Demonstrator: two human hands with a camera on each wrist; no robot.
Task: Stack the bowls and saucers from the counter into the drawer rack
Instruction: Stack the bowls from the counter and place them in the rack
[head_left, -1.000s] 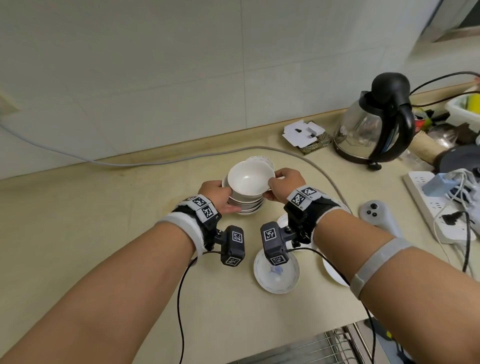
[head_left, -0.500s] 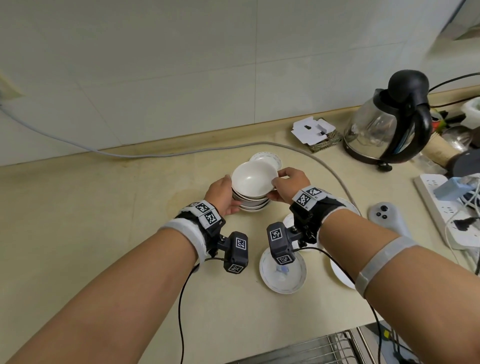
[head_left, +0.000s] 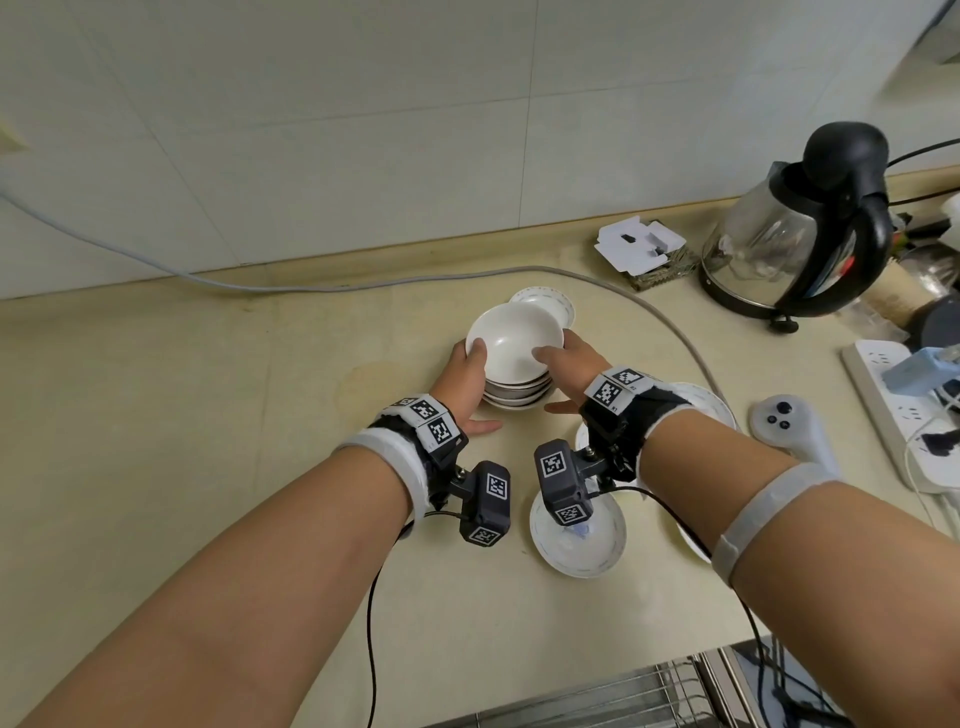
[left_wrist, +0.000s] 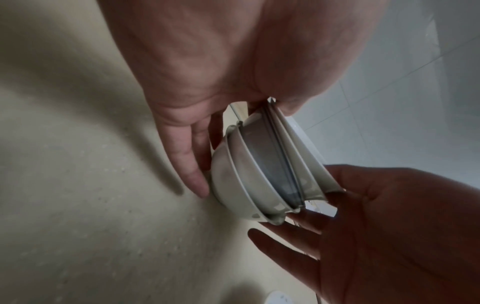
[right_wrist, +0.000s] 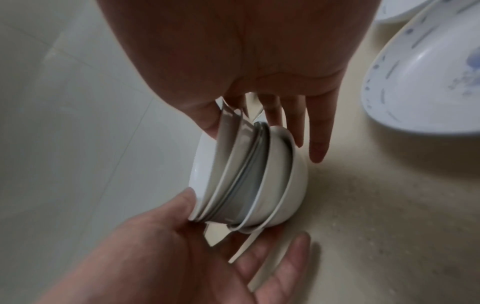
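Both hands (head_left: 519, 374) clasp the bowl stack (head_left: 515, 364), fingers extended

— Any lettering out there?
— Barely. On the right wrist band (head_left: 618, 389), beside the black-and-white square codes: tiny "R1" and "R2".
— And the left wrist band (head_left: 428, 421)?
— Same sort of codes, small print too blurred to read.
— Kettle (head_left: 789, 244), power strip (head_left: 883, 410)?
— Nothing legible on either.
— The saucer (head_left: 597, 551) up front?
— Blue pattern only, no words.
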